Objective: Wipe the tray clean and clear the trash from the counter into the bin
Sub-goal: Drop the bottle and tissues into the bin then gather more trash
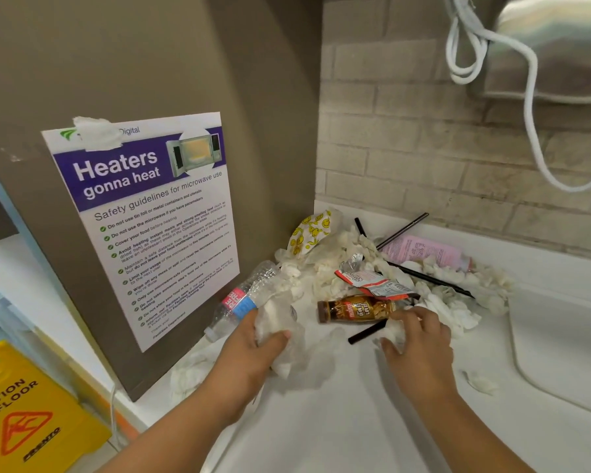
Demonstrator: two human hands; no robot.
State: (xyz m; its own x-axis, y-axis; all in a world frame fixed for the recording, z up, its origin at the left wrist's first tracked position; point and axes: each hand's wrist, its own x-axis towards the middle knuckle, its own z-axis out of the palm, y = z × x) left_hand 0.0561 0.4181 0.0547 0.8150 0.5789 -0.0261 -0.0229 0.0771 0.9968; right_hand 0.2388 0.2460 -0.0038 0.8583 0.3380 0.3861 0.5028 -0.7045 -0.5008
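Trash is heaped in the corner of the white counter. My left hand grips a wad of crumpled white tissue beside a crushed clear plastic bottle. My right hand pinches another scrap of tissue just in front of a small brown drink bottle lying on its side. Behind them lie more tissues, a red and white snack wrapper, black straws, a pink packet and a yellow smiley-print wrapper. No tray or bin is in view.
A brown panel with a microwave safety poster stands at the left of the counter. A sink basin is sunk in at the right. A steel dispenser with a white cord hangs above. A yellow wet-floor sign stands low left.
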